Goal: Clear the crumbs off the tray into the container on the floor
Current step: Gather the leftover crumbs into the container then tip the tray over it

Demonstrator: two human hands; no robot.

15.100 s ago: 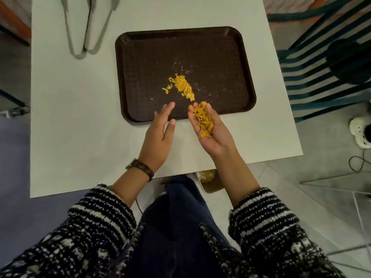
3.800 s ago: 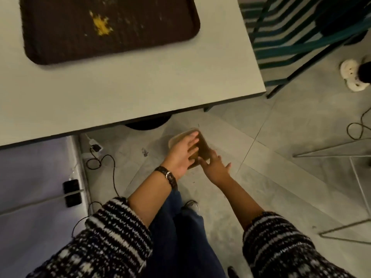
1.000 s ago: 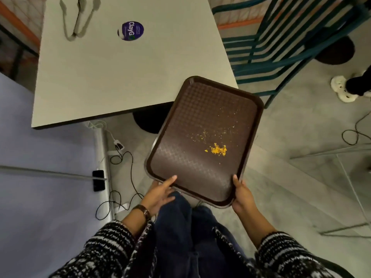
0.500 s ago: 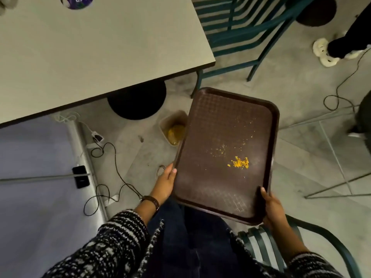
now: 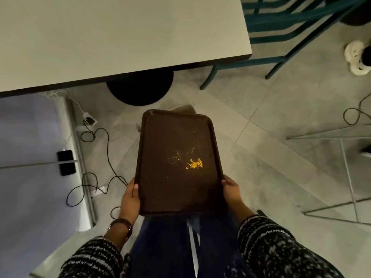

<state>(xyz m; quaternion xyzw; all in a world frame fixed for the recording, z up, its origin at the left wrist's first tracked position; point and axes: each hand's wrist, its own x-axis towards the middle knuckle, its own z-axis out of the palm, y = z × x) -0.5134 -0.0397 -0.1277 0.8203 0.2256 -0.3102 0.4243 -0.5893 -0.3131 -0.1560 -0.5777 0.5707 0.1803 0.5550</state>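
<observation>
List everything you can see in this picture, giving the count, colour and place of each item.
tray: 1, dark brown, held low in front of the person
crumbs: 1 small pile plus scattered specks, yellow-orange, right of the tray's centre
container: 1, pale, on the floor, mostly hidden behind the tray's far edge
table: 1, off-white, upper left
table base: 1, black, round, under the table
chair: at least 1, teal, upper right
cables: several, black, on the floor at left
shoe: 1, white, right edge
watch: 1, dark strap, left wrist
left hand: 1, grips the tray's left rim
right hand: 1, grips the tray's right rim
</observation>
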